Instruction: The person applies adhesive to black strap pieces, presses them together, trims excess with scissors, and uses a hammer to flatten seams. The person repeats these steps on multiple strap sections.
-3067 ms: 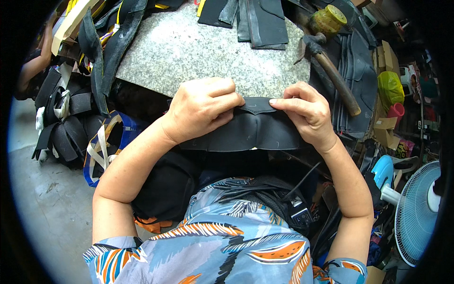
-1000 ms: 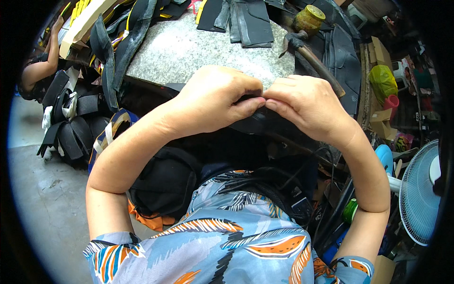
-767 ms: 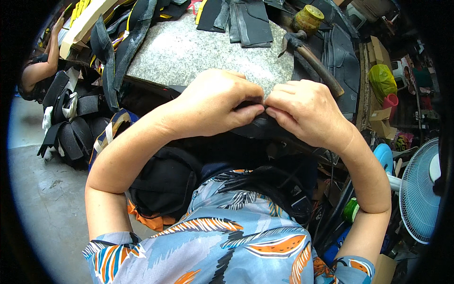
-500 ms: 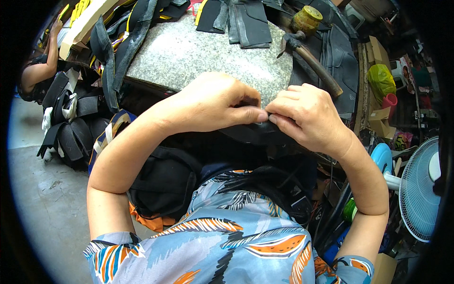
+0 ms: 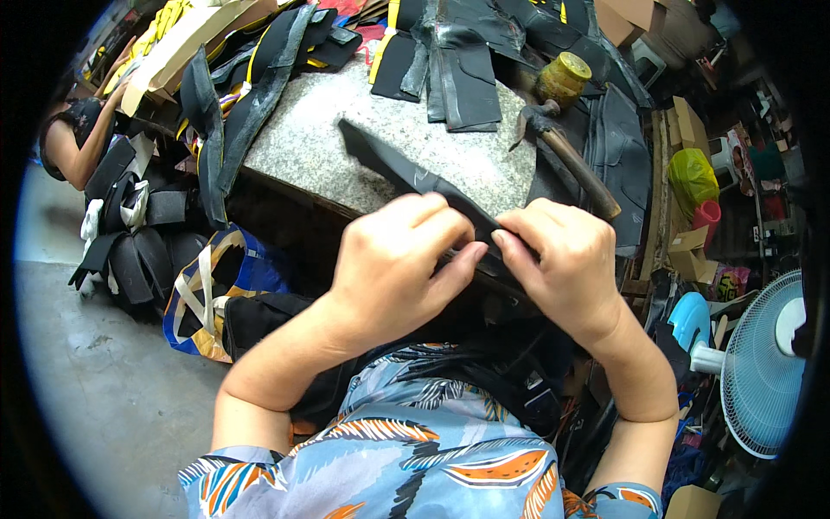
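A flat black piece of leather-like material (image 5: 424, 180) is stretched between my two hands, one end reaching up over the speckled stone slab (image 5: 303, 117). My left hand (image 5: 399, 264) pinches it at the lower edge, thumb against fingers. On the other side, my right hand (image 5: 562, 259) grips it with the thumb pressed on top; the part below my hands is mostly hidden. A hammer (image 5: 581, 171) with a wooden handle lies just beyond my right hand. Stacked black cut pieces (image 5: 467, 95) rest on the far part of the slab.
A yellow-stained jar (image 5: 564, 78) stands by the hammer head. Black strips with yellow edges (image 5: 251, 112) hang over the slab's left side. At the right is a blue-white fan (image 5: 761, 363). A blue bag (image 5: 259, 268) sits lower left; another person's arm (image 5: 86, 156) shows at far left.
Both hands have come down closer to my body. The black piece, mostly hidden before, now points up and left over the slab. At far left, the other person's arm has lowered.
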Demonstrator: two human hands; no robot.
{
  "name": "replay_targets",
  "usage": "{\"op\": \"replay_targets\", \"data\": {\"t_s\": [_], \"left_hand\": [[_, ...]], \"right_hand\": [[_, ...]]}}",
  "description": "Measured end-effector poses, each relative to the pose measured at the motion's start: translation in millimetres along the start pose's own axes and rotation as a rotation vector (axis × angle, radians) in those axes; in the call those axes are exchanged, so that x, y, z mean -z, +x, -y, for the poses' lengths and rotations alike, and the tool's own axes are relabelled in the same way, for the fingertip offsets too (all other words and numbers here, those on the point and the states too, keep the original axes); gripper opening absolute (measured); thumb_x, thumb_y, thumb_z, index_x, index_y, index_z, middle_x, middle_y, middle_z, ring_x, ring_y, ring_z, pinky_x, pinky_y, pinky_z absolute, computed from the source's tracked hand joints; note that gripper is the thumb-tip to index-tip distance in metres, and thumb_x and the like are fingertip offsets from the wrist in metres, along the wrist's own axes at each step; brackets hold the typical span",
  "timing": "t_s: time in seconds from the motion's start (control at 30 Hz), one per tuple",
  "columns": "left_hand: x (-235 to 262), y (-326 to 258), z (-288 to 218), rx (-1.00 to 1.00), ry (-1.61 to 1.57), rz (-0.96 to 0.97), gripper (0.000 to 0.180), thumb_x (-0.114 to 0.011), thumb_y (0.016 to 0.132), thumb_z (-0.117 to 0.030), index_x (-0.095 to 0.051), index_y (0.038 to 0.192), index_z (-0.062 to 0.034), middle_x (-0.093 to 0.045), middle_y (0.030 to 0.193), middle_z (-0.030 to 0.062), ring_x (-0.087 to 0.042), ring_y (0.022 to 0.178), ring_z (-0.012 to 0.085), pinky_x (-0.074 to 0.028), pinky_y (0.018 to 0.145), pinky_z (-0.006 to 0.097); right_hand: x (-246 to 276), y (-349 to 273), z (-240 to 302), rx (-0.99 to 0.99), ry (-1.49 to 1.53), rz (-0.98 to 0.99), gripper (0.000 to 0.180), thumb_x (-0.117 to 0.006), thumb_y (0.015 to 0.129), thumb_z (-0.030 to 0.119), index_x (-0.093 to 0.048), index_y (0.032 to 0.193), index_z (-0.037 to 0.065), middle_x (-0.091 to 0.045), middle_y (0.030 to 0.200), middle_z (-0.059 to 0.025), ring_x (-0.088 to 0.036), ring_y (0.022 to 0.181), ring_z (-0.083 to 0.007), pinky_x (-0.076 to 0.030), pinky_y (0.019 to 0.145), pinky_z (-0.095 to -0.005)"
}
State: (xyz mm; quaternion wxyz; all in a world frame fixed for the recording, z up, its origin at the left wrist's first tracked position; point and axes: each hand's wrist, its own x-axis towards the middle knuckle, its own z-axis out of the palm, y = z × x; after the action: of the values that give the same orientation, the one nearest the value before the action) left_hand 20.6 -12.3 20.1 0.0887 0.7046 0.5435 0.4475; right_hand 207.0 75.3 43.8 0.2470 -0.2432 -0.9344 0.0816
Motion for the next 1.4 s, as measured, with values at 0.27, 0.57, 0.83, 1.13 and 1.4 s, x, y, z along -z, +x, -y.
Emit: {"op": "replay_targets", "data": {"t_s": [0.27, 0.57, 0.83, 1.13, 1.4], "left_hand": [[-15, -18, 4, 0.521, -0.528, 0.001, 0.018, -0.067, 0.096, -0.014, -0.066, 0.088, 0.0028, -0.065, 0.075, 0.0103, -0.063, 0.066, 0.0173, -0.050, 0.059, 0.032], [-4, -24, 23, 0.701, -0.875, 0.121, 0.021, -0.062, 0.101, -0.019, -0.063, 0.093, -0.0002, -0.063, 0.075, 0.0017, -0.057, 0.060, 0.0049, -0.045, 0.051, 0.019], [-9, -28, 27, 0.631, -1.009, 0.198, 0.019, -0.074, 0.089, -0.011, -0.057, 0.093, -0.0031, -0.059, 0.082, -0.0004, -0.059, 0.070, 0.0055, -0.051, 0.055, 0.022], [-12, -29, 35, 0.771, -1.174, 0.163, 0.016, -0.072, 0.089, -0.008, -0.058, 0.091, -0.0016, -0.059, 0.079, 0.0008, -0.059, 0.062, 0.0072, -0.048, 0.052, 0.022], [-8, -24, 25, 0.719, -1.078, 0.152, 0.017, -0.071, 0.092, -0.014, -0.059, 0.096, -0.0017, -0.061, 0.083, 0.0016, -0.058, 0.068, 0.0057, -0.049, 0.056, 0.022]], "right_hand": [[-9, 4, 25, 0.111, -0.106, -0.011, 0.018, -0.074, 0.077, 0.005, -0.069, 0.094, 0.003, -0.063, 0.078, -0.0080, -0.062, 0.067, -0.0262, -0.046, 0.060, -0.0373], [-20, -3, 35, 0.063, 0.034, 0.055, 0.034, -0.071, 0.081, 0.013, -0.066, 0.111, -0.002, -0.060, 0.086, -0.0099, -0.062, 0.073, -0.0252, -0.046, 0.064, -0.0370], [-15, -10, 39, 0.013, 0.115, 0.069, 0.035, -0.069, 0.081, 0.007, -0.066, 0.115, -0.003, -0.061, 0.090, -0.0105, -0.064, 0.074, -0.0260, -0.047, 0.064, -0.0371], [-22, -19, 27, -0.141, 0.325, 0.094, 0.032, -0.071, 0.086, 0.013, -0.070, 0.116, 0.004, -0.065, 0.097, -0.0092, -0.064, 0.075, -0.0283, -0.052, 0.070, -0.0375], [-20, -17, 20, -0.063, 0.323, 0.052, 0.042, -0.077, 0.083, 0.021, -0.067, 0.118, 0.001, -0.067, 0.103, -0.0129, -0.067, 0.084, -0.0313, -0.054, 0.077, -0.0371]]}}
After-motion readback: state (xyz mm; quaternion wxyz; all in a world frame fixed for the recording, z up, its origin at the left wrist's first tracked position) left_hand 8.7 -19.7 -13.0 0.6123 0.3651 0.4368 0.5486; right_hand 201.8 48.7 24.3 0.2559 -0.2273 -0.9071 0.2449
